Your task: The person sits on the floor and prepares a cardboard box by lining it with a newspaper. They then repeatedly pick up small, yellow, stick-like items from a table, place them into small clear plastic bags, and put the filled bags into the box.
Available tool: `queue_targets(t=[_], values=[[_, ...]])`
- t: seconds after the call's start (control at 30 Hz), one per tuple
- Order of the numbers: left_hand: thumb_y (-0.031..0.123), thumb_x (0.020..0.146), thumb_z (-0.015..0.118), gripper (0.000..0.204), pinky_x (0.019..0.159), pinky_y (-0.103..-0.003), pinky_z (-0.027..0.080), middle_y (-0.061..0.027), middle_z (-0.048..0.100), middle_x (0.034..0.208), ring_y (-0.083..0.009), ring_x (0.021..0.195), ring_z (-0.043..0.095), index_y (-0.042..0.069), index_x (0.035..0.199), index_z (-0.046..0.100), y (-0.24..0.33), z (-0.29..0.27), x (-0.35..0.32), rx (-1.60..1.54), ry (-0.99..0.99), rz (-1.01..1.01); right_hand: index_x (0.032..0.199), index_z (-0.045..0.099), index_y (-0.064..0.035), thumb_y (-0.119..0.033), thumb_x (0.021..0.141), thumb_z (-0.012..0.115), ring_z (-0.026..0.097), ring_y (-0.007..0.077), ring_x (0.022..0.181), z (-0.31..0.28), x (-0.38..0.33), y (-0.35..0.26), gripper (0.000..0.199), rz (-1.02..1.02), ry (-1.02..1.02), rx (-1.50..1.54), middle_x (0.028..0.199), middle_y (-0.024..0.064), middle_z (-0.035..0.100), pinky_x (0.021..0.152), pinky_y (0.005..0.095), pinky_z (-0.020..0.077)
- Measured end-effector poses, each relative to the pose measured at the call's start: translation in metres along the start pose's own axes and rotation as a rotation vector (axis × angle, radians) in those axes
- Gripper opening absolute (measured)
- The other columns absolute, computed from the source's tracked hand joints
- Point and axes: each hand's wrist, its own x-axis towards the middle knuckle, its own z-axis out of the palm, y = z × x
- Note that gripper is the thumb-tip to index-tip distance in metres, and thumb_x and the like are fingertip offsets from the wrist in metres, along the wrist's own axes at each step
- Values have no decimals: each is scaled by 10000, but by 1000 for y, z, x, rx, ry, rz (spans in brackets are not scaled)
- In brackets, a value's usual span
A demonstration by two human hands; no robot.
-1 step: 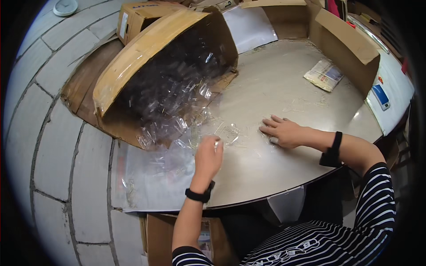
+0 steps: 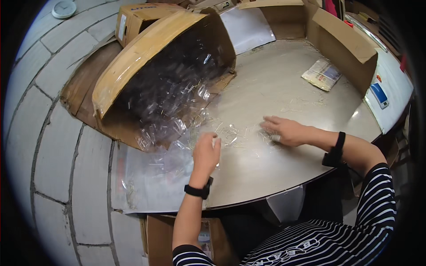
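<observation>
A large cardboard box [image 2: 151, 51] lies tipped on its side at the left, and many small clear plastic pieces [image 2: 179, 126] spill from its mouth. My left hand [image 2: 206, 153] hovers at the edge of this spill with its fingers curled; whether a piece is pinched in them is too small to see. To the right, my right hand [image 2: 289, 132] is low over the metal tabletop [image 2: 262, 93], its fingers stretched out and slightly blurred. Thin, pale yellowish strips or wires [image 2: 233, 134] lie scattered between the hands. Each wrist wears a black band.
Upright cardboard flaps [image 2: 344, 40] border the far right side. Before them lies a flat printed packet [image 2: 322, 74]. A blue and white device [image 2: 380, 95] rests on a white surface at right. Another carton [image 2: 133, 20] stands behind the tipped box. Pale brickwork [image 2: 53, 146] fills the left.
My right hand's fingers have shifted slightly up and are now blurred. My left hand is nearly where it was, a touch higher and left. The whole view has drifted slightly.
</observation>
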Motion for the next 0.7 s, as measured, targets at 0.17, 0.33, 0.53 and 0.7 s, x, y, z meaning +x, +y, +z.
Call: queue_targets(t=[0.17,0.33,0.53,0.7], values=[[181,788,659,283,836,-451,473,-234,604,1034,-398,955,586,-18,985,620,-18,25,52,161,-48,17,1372,380,-13,-296,939,467,296,395,1348,-20,-20,128,524,413,611,167,1430,237,356,1121,418,248],[185,720,684,318,800,-457,500,-246,648,946,-422,898,616,-55,917,616,-19,47,70,317,-307,-202,1350,390,14,-380,936,454,293,381,1352,-5,-13,137,575,352,337,-10,1430,230,358,1116,445,242],[58,752,593,134,508,-358,524,-197,626,714,-308,611,675,-44,735,508,6,30,41,-404,11,-458,1462,255,-102,-555,929,342,156,343,1417,39,39,-9,705,33,67,-89,1520,156,226,1148,489,134],[3,800,531,140,456,-272,511,-142,606,800,-260,592,675,-37,923,477,43,17,-27,-829,125,-534,1432,306,-74,-409,961,369,175,326,1417,72,19,-37,582,-136,120,-74,1509,168,246,1137,487,169]])
